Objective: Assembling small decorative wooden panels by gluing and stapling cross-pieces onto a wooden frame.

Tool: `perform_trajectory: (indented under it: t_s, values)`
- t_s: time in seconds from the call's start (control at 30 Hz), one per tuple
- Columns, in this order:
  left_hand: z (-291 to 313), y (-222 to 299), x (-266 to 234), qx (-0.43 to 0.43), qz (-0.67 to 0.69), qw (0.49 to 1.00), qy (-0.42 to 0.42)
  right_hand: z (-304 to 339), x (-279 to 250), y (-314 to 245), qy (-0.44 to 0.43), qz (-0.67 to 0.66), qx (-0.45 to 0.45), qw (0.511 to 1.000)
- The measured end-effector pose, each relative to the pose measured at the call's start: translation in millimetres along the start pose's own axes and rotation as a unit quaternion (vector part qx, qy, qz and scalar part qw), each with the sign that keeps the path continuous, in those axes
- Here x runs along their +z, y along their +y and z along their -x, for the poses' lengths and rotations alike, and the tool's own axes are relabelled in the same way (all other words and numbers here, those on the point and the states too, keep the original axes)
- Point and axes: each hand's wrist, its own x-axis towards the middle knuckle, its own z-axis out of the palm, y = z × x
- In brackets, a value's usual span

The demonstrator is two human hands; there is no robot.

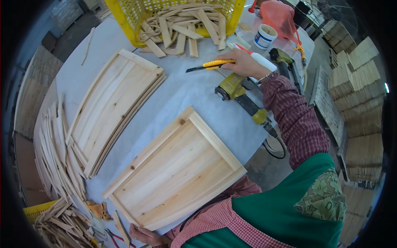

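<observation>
My right hand grips a yellow utility knife, its dark blade end pointing left over the table. Below that hand lies an olive-yellow nail gun. A white bottle with a red nozzle is partly hidden behind the hand. Close to my body, a framed wooden panel rests tilted across the near table edge. My left hand holds its lower left corner, some of the fingers out of sight. Farther left sits a stack of similar panels.
A yellow basket of short wood pieces stands at the back. Thin wood strips lie along the left, above a second filled basket. A white tub, another nail gun and a red plastic bag are back right.
</observation>
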Motion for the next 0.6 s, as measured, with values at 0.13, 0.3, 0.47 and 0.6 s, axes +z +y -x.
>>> perform_trajectory:
  t_s: [0.13, 0.3, 0.47, 0.6]
  values:
    - [7, 5, -11, -0.043, 0.000, 0.999, -0.003, -35, 25, 4, -0.088, -0.059, 0.032, 0.994]
    - [9, 3, -11, -0.063, 0.031, 0.997, -0.026, -37, 38, 17, 0.041, -0.070, 0.022, 0.996]
    - [-4, 6, -6, -0.032, -0.002, 0.999, -0.024, 21, -14, 106, 0.057, 0.050, 0.088, 0.993]
    - [-27, 11, -28, -0.044, 0.028, 0.994, -0.099, 75, -18, 187, 0.037, 0.161, 0.103, 0.981]
